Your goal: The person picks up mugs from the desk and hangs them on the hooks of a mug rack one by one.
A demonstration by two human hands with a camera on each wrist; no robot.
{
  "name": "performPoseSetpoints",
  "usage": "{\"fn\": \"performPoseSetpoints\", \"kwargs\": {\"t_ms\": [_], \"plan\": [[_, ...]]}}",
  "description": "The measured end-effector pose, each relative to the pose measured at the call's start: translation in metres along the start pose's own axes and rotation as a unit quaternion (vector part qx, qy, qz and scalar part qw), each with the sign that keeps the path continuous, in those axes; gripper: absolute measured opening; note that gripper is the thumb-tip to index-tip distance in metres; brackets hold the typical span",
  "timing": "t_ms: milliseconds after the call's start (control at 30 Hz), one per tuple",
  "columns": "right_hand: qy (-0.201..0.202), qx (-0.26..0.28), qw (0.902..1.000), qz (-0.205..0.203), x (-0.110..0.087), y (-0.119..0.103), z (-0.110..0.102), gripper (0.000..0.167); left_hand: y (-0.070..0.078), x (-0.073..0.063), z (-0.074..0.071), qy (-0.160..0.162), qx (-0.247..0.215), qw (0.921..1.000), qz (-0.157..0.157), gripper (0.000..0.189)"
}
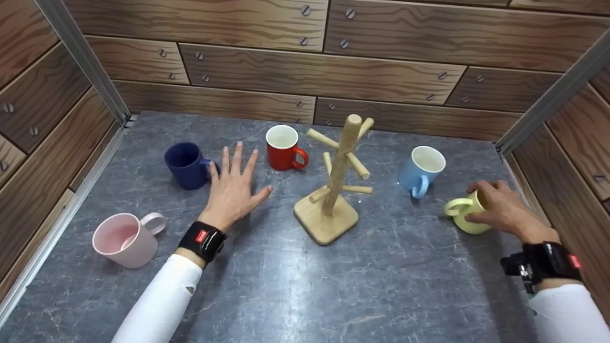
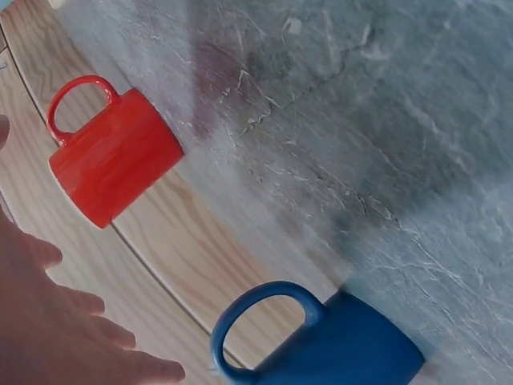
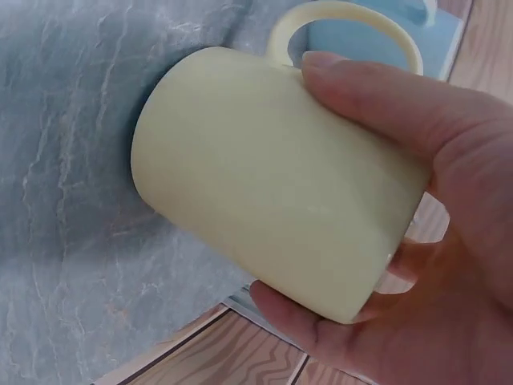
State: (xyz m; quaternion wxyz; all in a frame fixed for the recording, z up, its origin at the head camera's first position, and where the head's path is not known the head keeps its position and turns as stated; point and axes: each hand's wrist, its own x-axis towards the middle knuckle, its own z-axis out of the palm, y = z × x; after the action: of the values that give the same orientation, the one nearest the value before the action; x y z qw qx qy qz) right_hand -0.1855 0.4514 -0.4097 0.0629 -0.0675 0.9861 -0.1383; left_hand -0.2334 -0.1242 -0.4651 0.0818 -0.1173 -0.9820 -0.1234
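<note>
At the right of the head view, my right hand (image 1: pixel 512 212) grips a pale yellow mug (image 1: pixel 468 220) near its rim. In the right wrist view the thumb lies along one side of this mug (image 3: pixel 256 176), near its handle, and fingers wrap the other side. My left hand (image 1: pixel 232 193) is spread with straight fingers and holds nothing. It is beside the handle of a dark blue mug (image 1: pixel 189 172); its fingertips point toward the back wall. A red mug (image 1: pixel 281 157) stands to the right of those fingers, its handle facing right.
A wooden mug tree (image 1: pixel 326 224) with several bare pegs stands mid-table. Close behind the yellow mug is a light blue mug (image 1: pixel 415 174). A pink mug (image 1: pixel 136 247) sits at the left. Wood-patterned walls (image 1: pixel 248 76) enclose the grey marbled table (image 1: pixel 295 290) at the back and sides.
</note>
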Motion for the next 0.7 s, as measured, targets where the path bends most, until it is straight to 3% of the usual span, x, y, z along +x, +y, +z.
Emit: {"fn": "performPoseSetpoints", "kwargs": {"t_ms": [133,300,400,500,700], "plan": [[0.056,-0.007,0.9983,-0.014,-0.008,-0.006,-0.003,0.063,-0.001,-0.001,0.0,0.002,0.0,1.0,0.006,0.095],[0.087,-0.003,0.9961,0.018,-0.022,-0.024,-0.01,0.07,0.001,-0.001,-0.001,0.012,0.004,0.9997,0.019,0.093],[0.111,0.01,0.9934,0.029,-0.032,-0.039,-0.012,0.07,0.005,-0.003,-0.003,0.015,-0.001,0.9993,0.035,0.092],[0.136,0.041,0.9897,0.016,-0.04,-0.058,-0.01,0.065,0.009,-0.006,-0.006,0.015,-0.004,0.9986,0.051,0.091],[0.12,0.123,0.9851,0.01,-0.05,-0.096,0.004,0.064,0.017,-0.014,-0.01,0.023,-0.012,0.9959,0.087,0.089]]}}
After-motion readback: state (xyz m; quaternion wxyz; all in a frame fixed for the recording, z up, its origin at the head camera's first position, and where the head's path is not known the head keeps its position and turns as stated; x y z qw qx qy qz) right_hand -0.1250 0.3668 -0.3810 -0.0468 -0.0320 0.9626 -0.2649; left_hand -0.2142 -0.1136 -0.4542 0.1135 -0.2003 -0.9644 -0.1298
